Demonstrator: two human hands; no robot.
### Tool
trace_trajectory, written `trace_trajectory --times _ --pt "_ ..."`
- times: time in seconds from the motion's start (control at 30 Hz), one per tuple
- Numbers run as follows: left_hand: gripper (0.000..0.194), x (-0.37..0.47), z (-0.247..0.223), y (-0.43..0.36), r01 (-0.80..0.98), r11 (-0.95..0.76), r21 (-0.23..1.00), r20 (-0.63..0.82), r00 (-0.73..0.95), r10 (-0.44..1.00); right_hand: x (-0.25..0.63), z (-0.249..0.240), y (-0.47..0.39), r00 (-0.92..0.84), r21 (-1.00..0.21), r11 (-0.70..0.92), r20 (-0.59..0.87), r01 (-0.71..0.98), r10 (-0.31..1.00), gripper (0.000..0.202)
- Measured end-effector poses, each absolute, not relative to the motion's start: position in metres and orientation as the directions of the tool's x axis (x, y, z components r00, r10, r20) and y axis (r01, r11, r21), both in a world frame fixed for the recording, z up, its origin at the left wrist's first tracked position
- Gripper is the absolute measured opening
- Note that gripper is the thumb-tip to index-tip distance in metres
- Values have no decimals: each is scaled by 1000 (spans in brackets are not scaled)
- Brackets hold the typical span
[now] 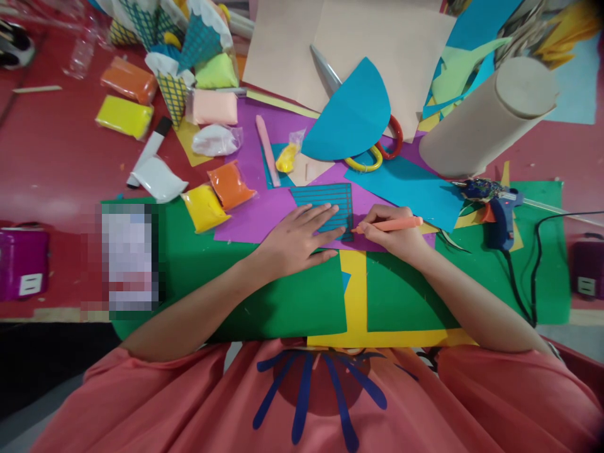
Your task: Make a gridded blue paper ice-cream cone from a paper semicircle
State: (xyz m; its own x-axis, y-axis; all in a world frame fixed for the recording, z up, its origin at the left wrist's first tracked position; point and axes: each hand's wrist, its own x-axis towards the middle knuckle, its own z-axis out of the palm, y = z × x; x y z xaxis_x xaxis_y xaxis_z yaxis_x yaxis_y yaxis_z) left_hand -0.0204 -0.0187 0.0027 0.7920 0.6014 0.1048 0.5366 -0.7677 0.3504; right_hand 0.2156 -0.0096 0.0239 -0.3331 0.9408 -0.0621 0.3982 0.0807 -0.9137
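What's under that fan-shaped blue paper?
Scissors, it seems: beyond the blue paper a grey blade shows at upper left, a red handle and a yellow handle at lower right. Where they join is covered, as is anything else beneath.

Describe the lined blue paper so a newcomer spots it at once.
Start at the green sheet in front of the person, then find the purple sheet overlapping its far edge. On the purple, partly under the spread left hand, is the lined blue paper. Its dark ruled lines set it apart from the plain blue fan-shaped piece beyond it.
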Motion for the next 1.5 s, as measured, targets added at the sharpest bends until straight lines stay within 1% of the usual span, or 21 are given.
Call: trace_trajectory --times 0.17,0.4,0.5,0.57,0.63,0.73,0.93,1.17,1.3,1.5 --pt "43 -20 2 -19 540 -765 351 103 790 604 215 25 -10 -371 -925 69 -80 373 925 14" --pt "43 -20 1 -19 527 -786 321 135 797 589 217 25 -12 -421 -917 57 -126 396 898 15" --pt "43 -21 1 -18 526 -789 318 140 797 588 218 26 -10 -431 -937 24 -137 348 892 14" --pt "42 -21 0 -18 531 -783 323 134 794 593 219 26 -7 -412 -963 -26 -140 270 900 13" --pt "43 -21 0 -18 537 -774 335 118 791 600 220 25 -5 -355 -977 -71 -141 202 924 14" --pt "42 -20 2 -20 526 -785 326 118 802 586 220 24 -4 -245 -981 -85 -126 174 961 19" --pt "33 -11 11 -31 440 -861 257 184 852 490 218 19 -5 -175 -970 -6 -50 243 983 24" --pt "33 -10 3 -29 524 -809 265 149 807 572 219 17 -3 -157 -960 9 -37 280 987 28" --pt "34 -10 2 -26 537 -799 271 123 803 582 219 16 -2 -178 -942 52 -8 332 984 27" --pt "32 -10 1 -26 513 -816 265 180 805 565 219 15 1 -211 -924 79 -1 373 977 24"
